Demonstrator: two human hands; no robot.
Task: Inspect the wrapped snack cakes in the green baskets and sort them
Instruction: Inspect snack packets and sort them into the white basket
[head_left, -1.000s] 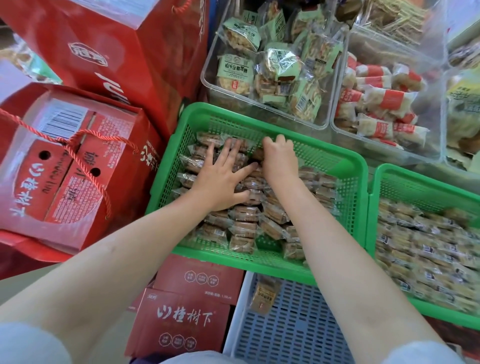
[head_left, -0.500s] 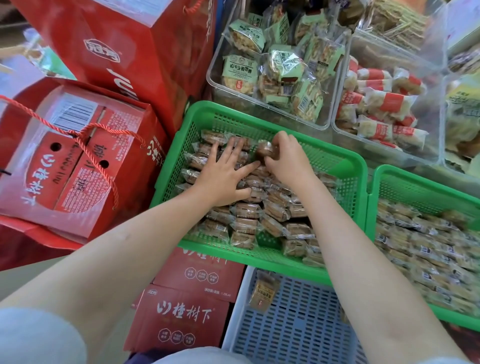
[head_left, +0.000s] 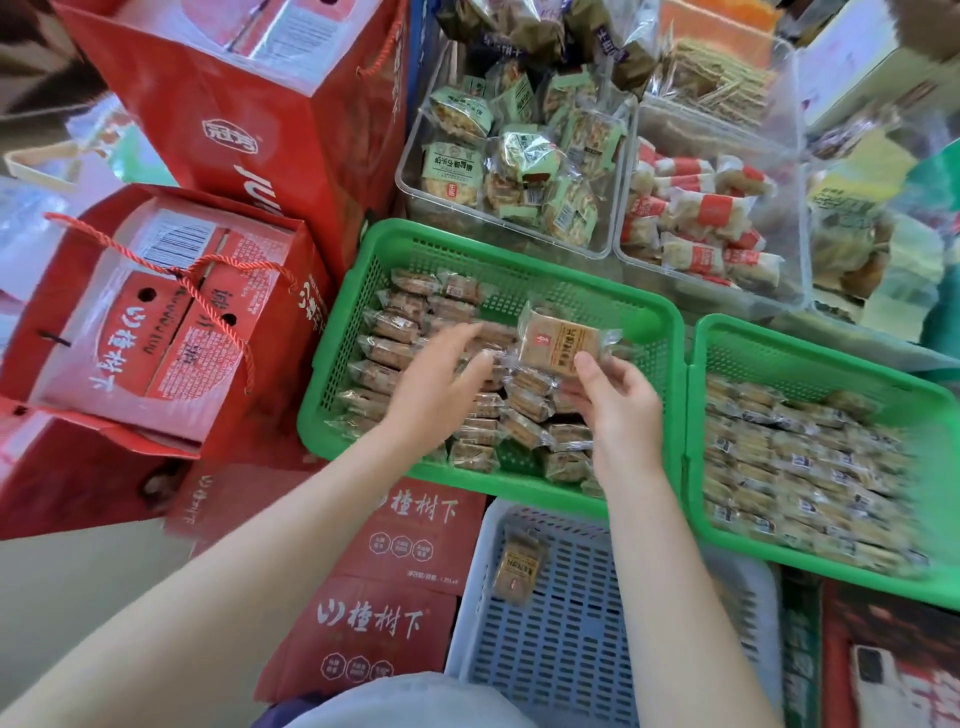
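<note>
A green basket (head_left: 644, 312) in the middle holds rows of brown wrapped snack cakes (head_left: 400, 327). My right hand (head_left: 618, 405) pinches one wrapped snack cake (head_left: 558, 340) and holds it up over the basket, label facing me. My left hand (head_left: 441, 384), blurred, hovers over the cakes with fingers spread and nothing in it. A second green basket (head_left: 810, 348) at the right is full of paler wrapped cakes (head_left: 800, 467). Below, a grey-blue slotted crate (head_left: 561, 649) holds a single wrapped cake (head_left: 519, 566).
Red gift boxes with rope handles (head_left: 156, 322) crowd the left, and flat red cartons (head_left: 384, 587) lie below the basket. Clear tubs of green-labelled snacks (head_left: 519, 171) and red-labelled snacks (head_left: 701, 218) stand behind.
My right hand has lifted one wrapped cake out of the middle basket and turned it up. My left hand has risen off the pile and shifted right.
</note>
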